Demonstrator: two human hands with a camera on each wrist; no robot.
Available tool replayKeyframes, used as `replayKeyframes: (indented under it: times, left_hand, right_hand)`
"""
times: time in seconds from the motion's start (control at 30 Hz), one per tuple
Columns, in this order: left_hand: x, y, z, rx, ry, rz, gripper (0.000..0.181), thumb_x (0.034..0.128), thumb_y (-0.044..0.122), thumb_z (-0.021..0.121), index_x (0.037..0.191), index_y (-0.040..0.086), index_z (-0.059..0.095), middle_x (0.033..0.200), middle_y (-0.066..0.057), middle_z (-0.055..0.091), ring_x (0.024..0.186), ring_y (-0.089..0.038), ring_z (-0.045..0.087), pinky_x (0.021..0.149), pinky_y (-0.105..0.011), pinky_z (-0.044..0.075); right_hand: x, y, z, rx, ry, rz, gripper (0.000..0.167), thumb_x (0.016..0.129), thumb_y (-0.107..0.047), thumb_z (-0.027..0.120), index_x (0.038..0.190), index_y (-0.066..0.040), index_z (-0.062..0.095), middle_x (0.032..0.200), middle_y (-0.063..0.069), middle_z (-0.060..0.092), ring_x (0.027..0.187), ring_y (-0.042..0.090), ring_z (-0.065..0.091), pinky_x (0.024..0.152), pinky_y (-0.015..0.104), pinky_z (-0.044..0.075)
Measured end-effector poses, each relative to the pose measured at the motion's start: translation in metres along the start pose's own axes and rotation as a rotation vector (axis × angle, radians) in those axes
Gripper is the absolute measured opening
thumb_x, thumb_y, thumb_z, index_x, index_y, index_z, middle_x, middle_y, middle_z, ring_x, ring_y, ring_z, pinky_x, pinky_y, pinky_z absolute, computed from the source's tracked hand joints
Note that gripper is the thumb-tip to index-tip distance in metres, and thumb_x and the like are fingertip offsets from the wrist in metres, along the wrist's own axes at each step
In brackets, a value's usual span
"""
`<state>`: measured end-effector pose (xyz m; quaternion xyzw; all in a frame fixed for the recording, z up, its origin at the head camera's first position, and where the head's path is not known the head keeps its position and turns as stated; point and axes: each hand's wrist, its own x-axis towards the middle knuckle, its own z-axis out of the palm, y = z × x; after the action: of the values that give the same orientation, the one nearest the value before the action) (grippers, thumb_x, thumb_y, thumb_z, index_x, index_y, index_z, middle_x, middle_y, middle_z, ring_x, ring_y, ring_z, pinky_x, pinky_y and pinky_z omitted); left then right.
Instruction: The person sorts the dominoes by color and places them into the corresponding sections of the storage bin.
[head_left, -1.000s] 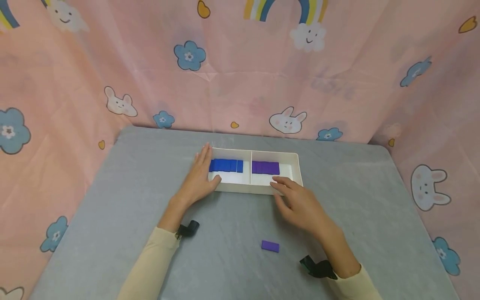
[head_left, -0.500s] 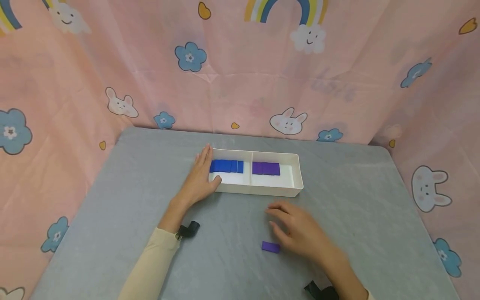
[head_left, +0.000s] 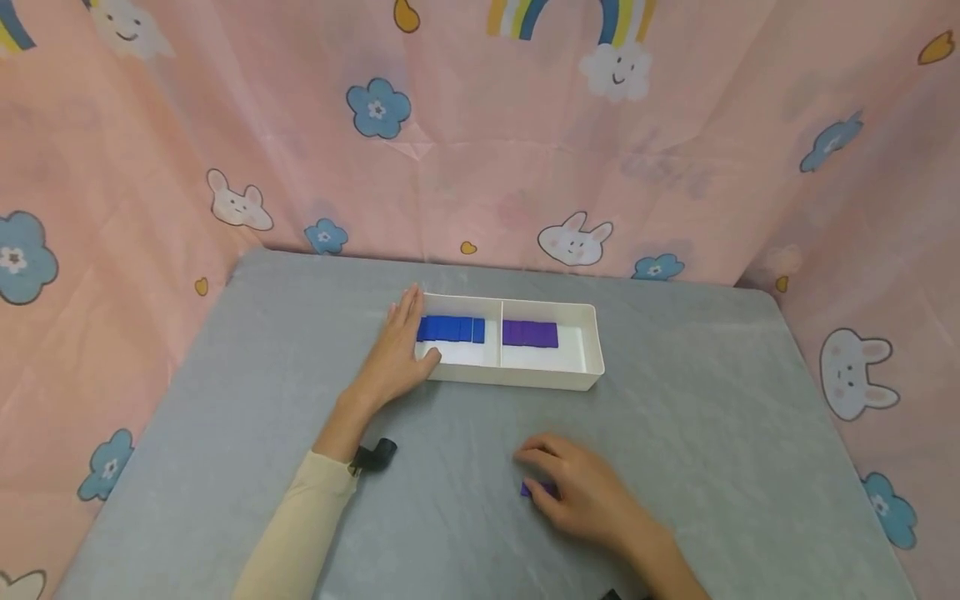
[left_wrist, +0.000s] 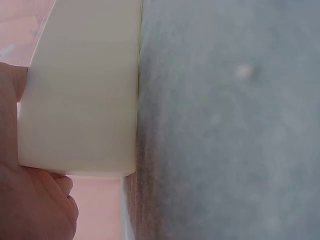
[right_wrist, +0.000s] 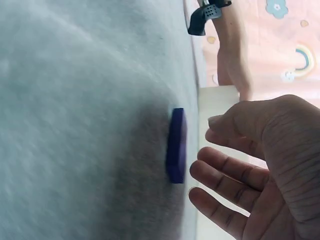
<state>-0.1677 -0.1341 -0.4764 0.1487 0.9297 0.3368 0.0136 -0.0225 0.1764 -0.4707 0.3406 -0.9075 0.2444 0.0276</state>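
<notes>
A white two-compartment box (head_left: 517, 377) stands toward the back of the table. Blue tiles (head_left: 450, 329) lie in a row in its left compartment, and purple tiles (head_left: 529, 334) in the right one. My left hand (head_left: 392, 354) holds the box's left end, fingers along the end wall and thumb over the front rim; the left wrist view shows the box's outer wall close up. In front of the box, my right hand (head_left: 581, 492) hovers with loosely bent fingers over a loose purple tile (right_wrist: 176, 145). The right wrist view shows a gap between the fingers and that tile.
A grey cloth (head_left: 450, 517) covers the table. Pink printed curtains (head_left: 480, 167) hang behind it and along both sides. A black wrist camera (head_left: 377, 455) sits on the left wrist.
My right hand has moved from the box's front right edge toward the front of the table, over the loose purple tile. The left hand and the box stay in place.
</notes>
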Motion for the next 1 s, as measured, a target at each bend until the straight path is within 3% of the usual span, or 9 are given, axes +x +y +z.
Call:
replayKeyframes:
  times: [0.33,0.73,1.0]
  left_hand:
    - [0.000,0.001,0.001,-0.001,0.006,0.002,0.095,0.0948,0.026,0.063,0.169,0.002,0.008,0.179,-0.010,0.001,0.165,-0.032,0.003,0.133,-0.046,0.004]
    - [-0.001,0.002,0.000,0.005,0.009,-0.004,0.095,0.0948,0.027,0.062,0.169,0.002,0.009,0.179,-0.010,0.002,0.165,-0.030,0.003,0.133,-0.047,0.003]
    - [0.000,0.001,0.000,0.017,0.011,0.010,0.095,0.0945,0.028,0.062,0.169,0.001,0.010,0.179,-0.012,0.004,0.165,-0.029,0.004,0.133,-0.045,0.003]
  right_hand:
    - [-0.009,-0.003,0.007,0.012,-0.024,0.031,0.025,0.087,-0.017,0.083,0.112,-0.015,0.080,0.108,-0.008,0.065,0.099,0.007,0.062,0.086,0.034,0.059]
    - [-0.015,-0.011,0.004,-0.020,-0.088,0.075,0.033,0.088,-0.012,0.080,0.120,-0.017,0.079,0.104,-0.012,0.062,0.095,0.002,0.057,0.083,0.031,0.058]
    - [-0.016,-0.011,0.006,-0.031,-0.026,0.027,0.032,0.086,-0.006,0.081,0.116,-0.016,0.080,0.099,-0.013,0.061,0.090,0.001,0.056,0.078,0.028,0.056]
